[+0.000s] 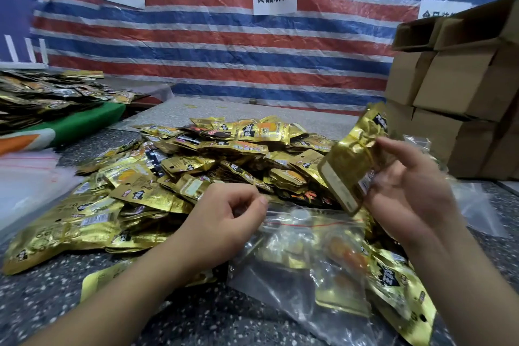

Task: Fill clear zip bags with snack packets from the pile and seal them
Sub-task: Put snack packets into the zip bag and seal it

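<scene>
Left hand pinches the zip bag; right hand grips gold packets beside cardboard boxes.

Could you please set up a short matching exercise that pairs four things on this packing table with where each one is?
Things:
1. clear zip bag
2. gold packets
3. cardboard boxes
4. snack pile

Places:
A. stacked at the right edge
B. gripped in the right hand
C. heaped mid-table
D. mouth pinched by the left hand

Pairs: 1-D, 2-B, 3-A, 4-C
</scene>
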